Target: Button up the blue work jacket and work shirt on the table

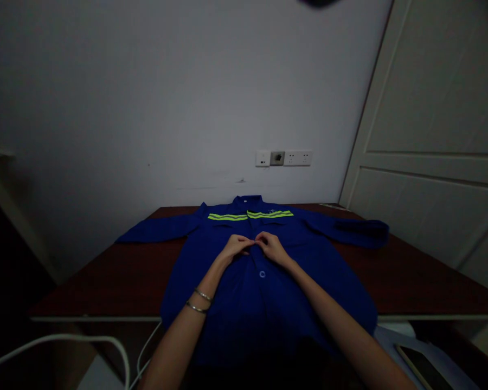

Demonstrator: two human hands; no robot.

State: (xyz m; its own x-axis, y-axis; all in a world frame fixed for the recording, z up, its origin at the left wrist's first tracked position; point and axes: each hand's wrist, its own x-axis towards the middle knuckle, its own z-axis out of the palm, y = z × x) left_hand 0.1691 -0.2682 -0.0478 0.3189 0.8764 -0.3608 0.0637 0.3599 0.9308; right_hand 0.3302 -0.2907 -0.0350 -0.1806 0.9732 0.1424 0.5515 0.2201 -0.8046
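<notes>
Dim light falls on a pale wall (187,108) with sockets (297,157), a panelled white door (435,130) and a reddish-brown surface (122,276).

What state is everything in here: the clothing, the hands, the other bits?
Blue jacket: spread front up, sleeves out to the sides.
Round button: showing below the hands; can't tell if fastened.
Left hand: fingertips pinched at the jacket's front edge.
Right hand: likewise, close beside it.
White double socket: nothing plugged in.
Phone-like device: lying flat, screen dark.
</notes>
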